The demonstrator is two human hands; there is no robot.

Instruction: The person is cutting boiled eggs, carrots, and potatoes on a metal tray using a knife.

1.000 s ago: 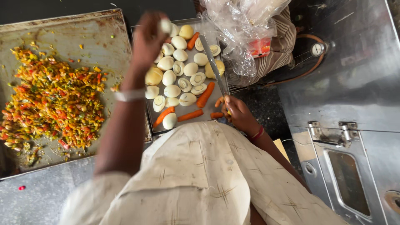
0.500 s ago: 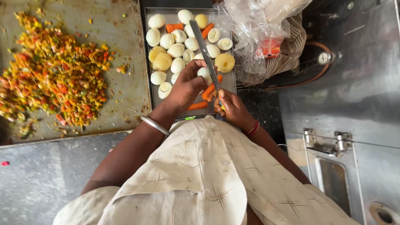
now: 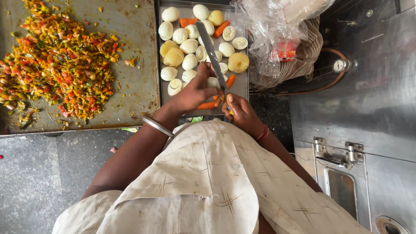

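Looking straight down from the head view, I've got the left hand (image 3: 193, 93) curled around a peeled boiled egg (image 3: 212, 82), fingers wrapped closed on it with the white just peeking out past the fingertips. The right hand (image 3: 239, 113) sits just beside it, fingers clenched on the handle of a knife (image 3: 212, 58); the handle itself is buried in the fist, so all I see is the long blade running up and away from the knuckles, its lower part lying against the held egg.

Both hands hover over the near end of a metal tray (image 3: 161, 93). Beyond the fingertips, the tray is crowded with more peeled eggs (image 3: 189, 46), some whole, some halved with yolk showing, and a peeled potato (image 3: 238, 62) lies just past the blade's right side. Carrot pieces (image 3: 207, 105) lie right under the fingers of both hands, with another couple at the far end of the tray.

Off to the left of the left hand, well apart, a flat griddle (image 3: 134, 86) carries a heap of chopped vegetable mix (image 3: 54, 65) in red, orange and green. To the right of the right hand, a crumpled clear plastic bag (image 3: 277, 30) rests on striped cloth. A metal bangle (image 3: 158, 127) circles the left wrist, a red thread (image 3: 262, 133) the right.
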